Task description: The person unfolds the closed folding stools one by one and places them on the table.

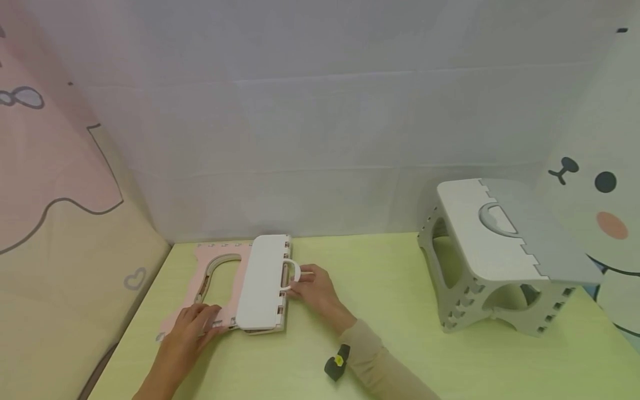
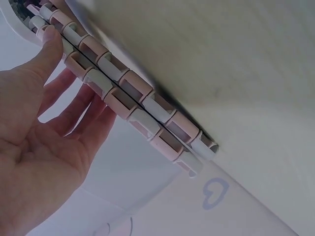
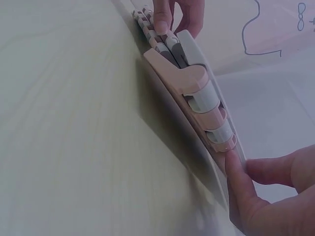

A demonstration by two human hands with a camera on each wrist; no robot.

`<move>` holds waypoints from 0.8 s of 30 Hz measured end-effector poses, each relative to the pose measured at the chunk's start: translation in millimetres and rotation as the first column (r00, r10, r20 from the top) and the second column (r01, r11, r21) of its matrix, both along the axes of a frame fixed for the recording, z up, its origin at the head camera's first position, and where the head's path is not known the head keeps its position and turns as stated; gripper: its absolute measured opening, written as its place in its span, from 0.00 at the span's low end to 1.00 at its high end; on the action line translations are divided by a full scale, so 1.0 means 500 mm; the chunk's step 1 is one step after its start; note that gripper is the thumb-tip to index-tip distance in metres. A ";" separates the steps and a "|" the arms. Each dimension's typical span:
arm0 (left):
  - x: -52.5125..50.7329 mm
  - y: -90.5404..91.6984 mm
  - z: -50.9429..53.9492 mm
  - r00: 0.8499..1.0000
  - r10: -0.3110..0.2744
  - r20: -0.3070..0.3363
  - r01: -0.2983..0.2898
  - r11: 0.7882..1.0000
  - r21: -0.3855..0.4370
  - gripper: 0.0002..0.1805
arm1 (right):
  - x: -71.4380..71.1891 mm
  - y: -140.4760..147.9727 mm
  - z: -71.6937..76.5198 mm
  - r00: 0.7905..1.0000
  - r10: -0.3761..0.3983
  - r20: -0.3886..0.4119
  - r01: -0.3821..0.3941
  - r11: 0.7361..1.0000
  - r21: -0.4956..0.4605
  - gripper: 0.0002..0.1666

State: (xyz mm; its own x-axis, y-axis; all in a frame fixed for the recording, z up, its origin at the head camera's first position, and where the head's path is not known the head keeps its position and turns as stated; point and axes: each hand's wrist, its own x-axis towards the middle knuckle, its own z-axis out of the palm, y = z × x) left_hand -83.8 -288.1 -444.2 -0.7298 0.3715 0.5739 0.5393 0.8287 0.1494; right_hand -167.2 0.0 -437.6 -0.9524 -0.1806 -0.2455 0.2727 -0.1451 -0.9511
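A folding step stool (image 1: pixel 261 283), pink and white, lies folded flat at the left of the table in the head view. My left hand (image 1: pixel 186 332) grips its near edge, by the pink leg frame. In the left wrist view the thumb of my left hand (image 2: pixel 42 123) rests on the hinged edge (image 2: pixel 133 108), with the fingers behind it. My right hand (image 1: pixel 320 291) pinches the white carrying handle (image 1: pixel 298 272) at the right side of the folded stool. The right wrist view shows the right thumb and fingers of that hand (image 3: pixel 275 201) at the stool's edge.
A second step stool (image 1: pixel 490 233), white and grey, stands unfolded at the right of the pale green table (image 1: pixel 370 344). A whitish cloth wall (image 1: pixel 320 128) rises behind the table. Printed cloths hang at both sides.
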 end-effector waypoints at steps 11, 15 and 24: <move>0.003 0.011 0.004 1.000 -0.003 0.003 0.003 1.000 -0.009 0.29 | -0.003 0.014 0.001 1.000 -0.001 -0.005 0.001 1.000 -0.007 0.25; 0.007 0.016 0.008 0.999 0.023 0.034 -0.022 0.999 -0.029 0.22 | -0.003 0.019 0.003 1.000 -0.002 -0.008 0.002 1.000 -0.010 0.25; 0.009 0.028 0.015 0.999 0.009 0.041 -0.007 0.999 -0.037 0.22 | 0.000 0.034 0.010 1.000 -0.001 -0.008 0.001 1.000 0.000 0.27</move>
State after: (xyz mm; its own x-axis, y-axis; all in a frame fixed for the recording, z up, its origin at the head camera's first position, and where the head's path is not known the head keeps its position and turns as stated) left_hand -79.0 -274.1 -436.6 -0.7556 0.3862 0.5290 0.5268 0.8383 0.1404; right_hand -167.3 16.9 -432.4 -0.9545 -0.1799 -0.2380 0.2651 -0.1456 -0.9532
